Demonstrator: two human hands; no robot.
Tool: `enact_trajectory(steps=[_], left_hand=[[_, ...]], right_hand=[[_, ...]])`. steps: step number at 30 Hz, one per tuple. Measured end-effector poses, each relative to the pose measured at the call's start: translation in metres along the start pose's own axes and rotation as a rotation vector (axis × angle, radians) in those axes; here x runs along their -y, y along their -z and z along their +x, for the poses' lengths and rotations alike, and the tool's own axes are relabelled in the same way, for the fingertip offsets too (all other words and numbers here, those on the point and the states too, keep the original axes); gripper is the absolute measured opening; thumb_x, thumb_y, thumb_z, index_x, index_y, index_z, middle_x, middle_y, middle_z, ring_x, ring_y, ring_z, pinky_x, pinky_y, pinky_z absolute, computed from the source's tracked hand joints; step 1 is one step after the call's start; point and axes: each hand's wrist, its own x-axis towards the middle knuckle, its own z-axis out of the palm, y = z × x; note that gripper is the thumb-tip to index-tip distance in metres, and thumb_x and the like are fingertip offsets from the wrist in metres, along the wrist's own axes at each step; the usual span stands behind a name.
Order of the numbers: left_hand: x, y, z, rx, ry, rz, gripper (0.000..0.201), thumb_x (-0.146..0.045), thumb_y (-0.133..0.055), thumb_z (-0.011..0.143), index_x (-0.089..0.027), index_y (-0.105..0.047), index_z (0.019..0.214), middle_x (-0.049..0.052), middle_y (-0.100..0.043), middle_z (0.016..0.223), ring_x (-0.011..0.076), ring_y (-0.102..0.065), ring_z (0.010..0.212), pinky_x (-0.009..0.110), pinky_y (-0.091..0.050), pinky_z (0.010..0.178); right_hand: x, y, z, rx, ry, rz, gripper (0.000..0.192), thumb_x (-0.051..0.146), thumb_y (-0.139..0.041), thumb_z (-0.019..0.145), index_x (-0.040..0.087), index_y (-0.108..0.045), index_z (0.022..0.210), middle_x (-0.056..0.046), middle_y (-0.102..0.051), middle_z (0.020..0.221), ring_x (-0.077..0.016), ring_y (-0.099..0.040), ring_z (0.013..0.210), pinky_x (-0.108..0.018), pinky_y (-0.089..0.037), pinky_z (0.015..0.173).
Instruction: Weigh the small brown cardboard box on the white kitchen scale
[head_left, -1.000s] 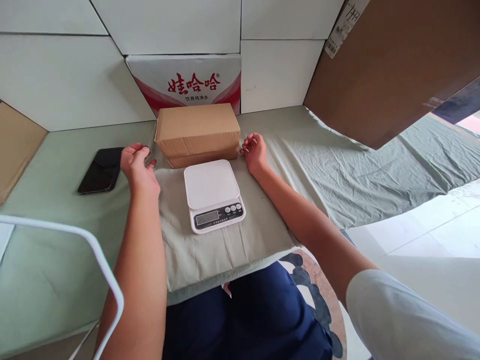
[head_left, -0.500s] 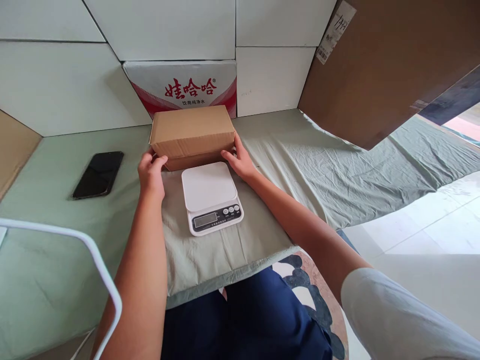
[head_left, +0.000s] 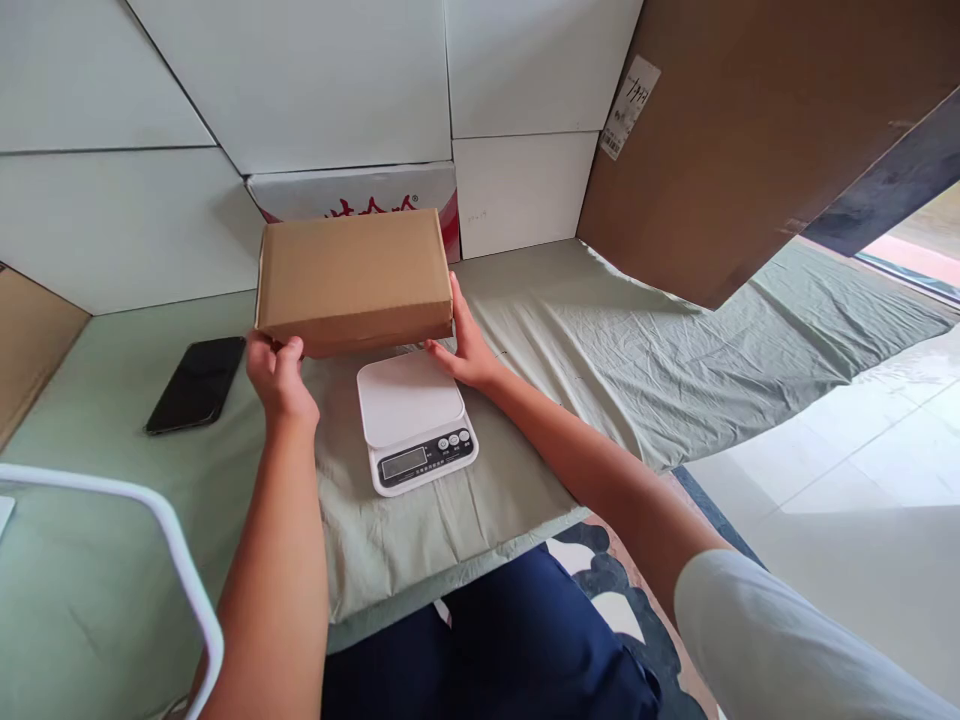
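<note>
Between my two hands is a closed brown cardboard box [head_left: 356,270], which appears raised off the cloth behind the scale. My left hand [head_left: 281,375] grips its near left corner, thumb in front and fingers partly hidden under it. My right hand [head_left: 466,345] presses against the right end, with the thumb at the front lower edge. Just in front of the box lies a white digital kitchen scale [head_left: 415,420], its plate bare and its display [head_left: 403,462] blank. The box's underside is hidden.
A black phone [head_left: 197,385] lies on the green cloth [head_left: 97,400] to the left. Behind stand white panels [head_left: 345,90] and a red-and-white printed carton [head_left: 448,215]. A large brown carton [head_left: 750,130] rises at right. A white curved bar [head_left: 169,520] crosses the lower left.
Both hands have lifted the cardboard box and shifted it left, so it now covers more of the printed carton's lettering. The camera view has tilted slightly. The scale stays on the cloth.
</note>
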Motion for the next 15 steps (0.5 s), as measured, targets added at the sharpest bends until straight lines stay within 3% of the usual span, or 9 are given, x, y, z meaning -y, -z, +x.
enact_trajectory(steps=[4,7,11,15], left_hand=[[-0.021,-0.005,-0.012,0.014,-0.020,-0.040,0.069,-0.042,-0.076,0.059,-0.029,-0.041,0.117,0.005,-0.054,0.125,0.0234,-0.056,0.119,0.038,-0.049,0.096],[-0.040,-0.005,-0.031,0.036,-0.080,-0.014,0.073,-0.054,-0.076,0.058,-0.036,-0.039,0.118,0.004,-0.054,0.132,0.0291,-0.055,0.129,0.047,-0.049,0.101],[-0.065,0.004,-0.072,0.074,-0.168,0.011,0.061,-0.057,-0.073,0.069,-0.046,-0.045,0.123,0.001,-0.053,0.143,0.0332,-0.047,0.142,0.056,-0.046,0.108],[-0.074,0.020,-0.109,0.041,-0.168,0.171,0.067,-0.066,-0.066,0.070,-0.044,-0.040,0.129,0.002,-0.046,0.150,0.0359,-0.039,0.148,0.061,-0.035,0.120]], right_hand=[[0.008,0.007,0.002,0.031,0.066,-0.004,0.105,0.074,-0.053,0.090,0.026,-0.002,0.168,-0.008,-0.003,0.180,-0.0326,0.001,0.168,-0.053,-0.010,0.137],[0.021,0.017,-0.002,0.038,0.103,-0.009,0.102,0.070,-0.059,0.086,0.032,-0.010,0.167,-0.005,-0.005,0.180,-0.0349,0.001,0.168,-0.058,-0.013,0.135],[0.046,0.035,-0.024,-0.009,0.218,0.000,0.092,0.057,-0.066,0.084,0.044,-0.018,0.162,-0.003,-0.013,0.177,-0.0355,-0.014,0.166,-0.061,-0.023,0.132],[0.066,0.042,-0.052,-0.017,0.138,0.064,0.090,0.058,-0.073,0.075,0.047,-0.029,0.153,-0.008,-0.030,0.165,-0.0373,-0.026,0.161,-0.063,-0.032,0.127]])
